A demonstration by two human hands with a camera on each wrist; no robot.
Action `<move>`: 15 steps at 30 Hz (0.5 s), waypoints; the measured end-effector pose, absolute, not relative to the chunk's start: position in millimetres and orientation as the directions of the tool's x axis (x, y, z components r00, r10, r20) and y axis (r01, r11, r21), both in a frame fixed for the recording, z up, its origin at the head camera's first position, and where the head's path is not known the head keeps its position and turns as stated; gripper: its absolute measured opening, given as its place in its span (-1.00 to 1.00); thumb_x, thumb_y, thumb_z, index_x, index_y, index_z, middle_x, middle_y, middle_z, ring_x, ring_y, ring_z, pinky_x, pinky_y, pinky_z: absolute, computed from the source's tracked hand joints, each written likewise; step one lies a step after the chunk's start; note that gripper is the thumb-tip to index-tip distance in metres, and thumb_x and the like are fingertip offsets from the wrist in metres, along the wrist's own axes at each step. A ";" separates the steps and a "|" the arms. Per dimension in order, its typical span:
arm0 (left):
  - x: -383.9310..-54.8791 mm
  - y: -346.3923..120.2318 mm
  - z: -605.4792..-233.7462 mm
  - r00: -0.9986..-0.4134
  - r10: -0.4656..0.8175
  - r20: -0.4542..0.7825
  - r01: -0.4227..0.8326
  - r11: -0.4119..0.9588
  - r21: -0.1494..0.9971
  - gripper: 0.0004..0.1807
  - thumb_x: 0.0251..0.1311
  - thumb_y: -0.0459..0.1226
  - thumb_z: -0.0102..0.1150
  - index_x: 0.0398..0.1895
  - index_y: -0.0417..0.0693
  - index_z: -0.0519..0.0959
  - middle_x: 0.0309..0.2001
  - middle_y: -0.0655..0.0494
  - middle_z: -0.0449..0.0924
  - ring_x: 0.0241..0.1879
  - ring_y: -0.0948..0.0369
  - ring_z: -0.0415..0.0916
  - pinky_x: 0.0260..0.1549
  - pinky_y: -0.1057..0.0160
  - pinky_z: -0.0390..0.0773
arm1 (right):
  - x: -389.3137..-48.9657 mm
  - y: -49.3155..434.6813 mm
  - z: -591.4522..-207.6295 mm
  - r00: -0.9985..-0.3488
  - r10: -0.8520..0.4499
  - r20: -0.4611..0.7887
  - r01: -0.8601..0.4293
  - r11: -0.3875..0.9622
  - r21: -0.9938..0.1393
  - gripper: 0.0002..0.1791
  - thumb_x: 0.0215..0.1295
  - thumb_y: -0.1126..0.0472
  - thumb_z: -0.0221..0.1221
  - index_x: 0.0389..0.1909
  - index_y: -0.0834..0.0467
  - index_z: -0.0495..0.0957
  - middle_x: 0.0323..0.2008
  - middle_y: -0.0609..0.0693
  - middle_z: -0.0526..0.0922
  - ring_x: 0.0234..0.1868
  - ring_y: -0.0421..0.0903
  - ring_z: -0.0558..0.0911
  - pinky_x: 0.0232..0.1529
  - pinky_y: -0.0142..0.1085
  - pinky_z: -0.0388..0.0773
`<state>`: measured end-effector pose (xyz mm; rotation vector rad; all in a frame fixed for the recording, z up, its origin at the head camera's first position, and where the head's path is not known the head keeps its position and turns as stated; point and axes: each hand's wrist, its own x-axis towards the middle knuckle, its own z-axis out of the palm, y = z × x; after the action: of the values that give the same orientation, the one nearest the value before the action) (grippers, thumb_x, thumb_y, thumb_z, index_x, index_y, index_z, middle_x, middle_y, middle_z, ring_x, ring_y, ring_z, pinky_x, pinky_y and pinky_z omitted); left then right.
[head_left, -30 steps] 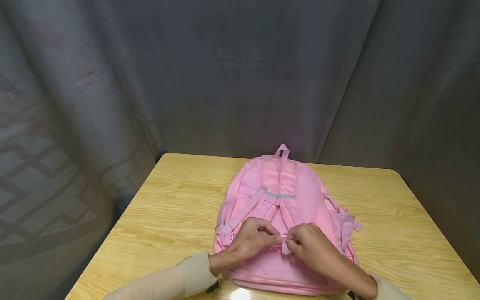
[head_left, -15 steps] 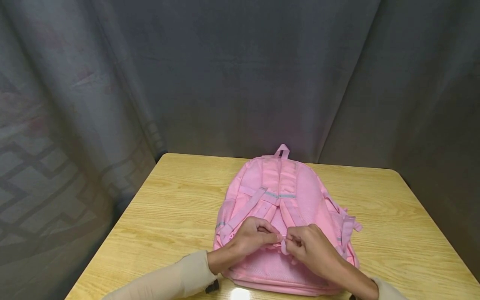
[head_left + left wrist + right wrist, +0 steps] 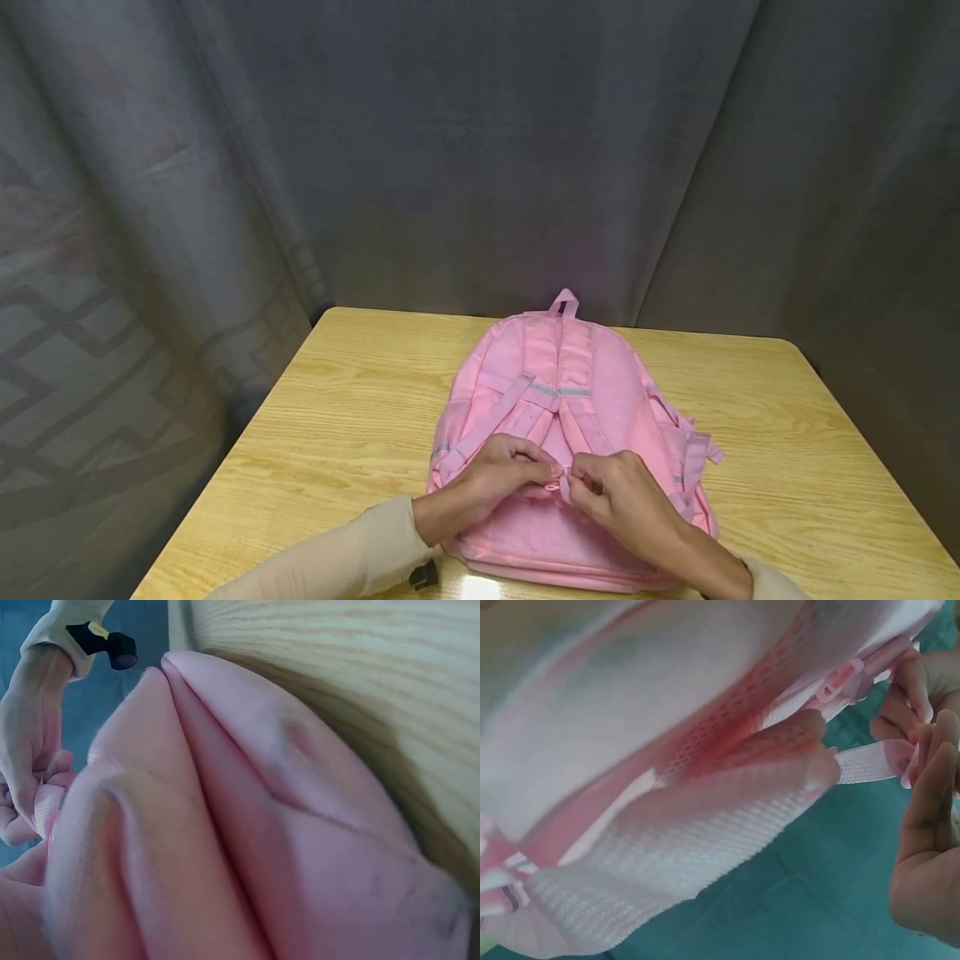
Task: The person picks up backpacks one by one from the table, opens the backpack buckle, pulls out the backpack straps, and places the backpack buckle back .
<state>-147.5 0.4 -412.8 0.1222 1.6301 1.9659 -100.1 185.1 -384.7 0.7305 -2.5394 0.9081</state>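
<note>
A pink backpack [image 3: 540, 533] lies on the table with its shoulder straps facing up and its top handle pointing away. Over its lower back, both hands meet at the fingertips. My left hand [image 3: 495, 479] pinches a small pink plastic strap buckle, mostly covered by the fingers. From the other side, my right hand [image 3: 626, 500] grips the pink webbing strap [image 3: 870, 761] between thumb and curled fingers. The strap's end hangs just below the fingertips. A pink plastic loop [image 3: 552, 487] shows beside the left fingers. In the left wrist view the backpack's side fabric [image 3: 225, 825] hides most of the work.
The wood-grain table [image 3: 360, 392] extends around the backpack. A grey curtain [image 3: 480, 167] hangs behind the table and along its sides. Loose side straps [image 3: 697, 454] stick out at the backpack's right, and the top handle [image 3: 564, 302] stands up at the far end.
Both hands stay at the same spot with small finger shifts. The right hand has dropped slightly, and more of the plastic loop shows between the hands. The backpack has not moved.
</note>
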 end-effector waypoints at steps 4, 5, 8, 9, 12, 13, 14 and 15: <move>-148.6 0.0 -412.8 -0.816 0.497 -0.295 -0.404 -0.124 0.906 -0.85 0.13 -0.52 0.28 -0.25 -0.51 0.62 -0.40 -0.07 0.71 -0.42 0.20 0.70 -0.25 0.21 0.75 | -100.2 184.9 -385.2 -0.766 -0.365 0.530 -0.613 0.663 -0.430 -0.54 -0.04 0.45 0.28 -0.67 -0.17 0.32 -0.72 -0.48 0.15 -0.63 -0.62 0.09 -0.71 -0.73 0.02; -148.9 0.0 -412.8 -0.813 0.500 -0.299 -0.412 -0.132 0.902 -0.84 0.14 -0.52 0.28 -0.24 -0.51 0.62 -0.40 -0.06 0.71 -0.42 0.21 0.69 -0.25 0.20 0.75 | -100.3 184.9 -385.3 -0.758 -0.365 0.541 -0.619 0.665 -0.418 -0.54 -0.04 0.45 0.28 -0.67 -0.17 0.33 -0.72 -0.48 0.15 -0.62 -0.62 0.08 -0.70 -0.73 0.01; -149.0 0.1 -412.0 -0.814 0.498 -0.300 -0.417 -0.141 0.898 -0.83 0.15 -0.51 0.28 -0.22 -0.51 0.62 -0.39 -0.06 0.71 -0.42 0.22 0.69 -0.23 0.19 0.75 | -101.2 185.2 -385.1 -0.754 -0.357 0.551 -0.613 0.684 -0.396 -0.56 -0.05 0.44 0.27 -0.66 -0.18 0.33 -0.73 -0.48 0.15 -0.63 -0.62 0.07 -0.72 -0.73 0.00; -148.9 0.2 -412.0 -0.817 0.493 -0.299 -0.412 -0.136 0.901 -0.83 0.14 -0.51 0.28 -0.22 -0.51 0.62 -0.39 -0.08 0.72 -0.42 0.22 0.69 -0.24 0.19 0.75 | -101.5 185.2 -384.9 -0.759 -0.352 0.547 -0.604 0.694 -0.392 -0.56 -0.06 0.43 0.27 -0.66 -0.17 0.34 -0.74 -0.49 0.16 -0.64 -0.62 0.06 -0.72 -0.72 0.01; -148.2 0.8 -412.2 -0.831 0.471 -0.294 -0.388 -0.114 0.914 -0.83 0.13 -0.49 0.31 -0.23 -0.48 0.64 -0.38 -0.11 0.73 -0.43 0.21 0.70 -0.27 0.20 0.75 | -102.1 185.1 -383.1 -0.787 -0.331 0.520 -0.564 0.728 -0.390 -0.59 -0.08 0.41 0.28 -0.68 -0.16 0.37 -0.77 -0.50 0.25 -0.66 -0.63 0.10 -0.73 -0.70 0.08; -148.0 1.1 -412.5 -0.837 0.463 -0.290 -0.378 -0.106 0.920 -0.83 0.13 -0.48 0.32 -0.25 -0.47 0.64 -0.38 -0.12 0.73 -0.43 0.21 0.70 -0.28 0.20 0.75 | -102.2 184.9 -382.3 -0.799 -0.324 0.506 -0.548 0.739 -0.392 -0.60 -0.08 0.41 0.30 -0.68 -0.16 0.39 -0.77 -0.50 0.30 -0.66 -0.63 0.13 -0.73 -0.69 0.12; -147.7 1.1 -412.5 -0.842 0.457 -0.287 -0.369 -0.101 0.924 -0.84 0.12 -0.48 0.32 -0.25 -0.47 0.64 -0.38 -0.13 0.74 -0.43 0.21 0.71 -0.29 0.20 0.75 | -102.3 184.7 -381.5 -0.810 -0.317 0.493 -0.532 0.750 -0.393 -0.62 -0.08 0.39 0.31 -0.69 -0.15 0.42 -0.77 -0.49 0.35 -0.66 -0.64 0.17 -0.72 -0.68 0.17; -147.5 1.1 -412.6 -0.846 0.454 -0.281 -0.362 -0.100 0.927 -0.83 0.12 -0.48 0.33 -0.26 -0.46 0.64 -0.37 -0.15 0.74 -0.43 0.20 0.71 -0.29 0.19 0.75 | -102.1 184.5 -380.5 -0.821 -0.311 0.478 -0.518 0.758 -0.397 -0.64 -0.07 0.38 0.33 -0.68 -0.14 0.44 -0.76 -0.48 0.41 -0.66 -0.64 0.23 -0.70 -0.67 0.22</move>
<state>-147.5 1.1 -412.6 0.1007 1.6436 1.9910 -102.1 184.5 -380.5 0.6337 -2.5697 0.7411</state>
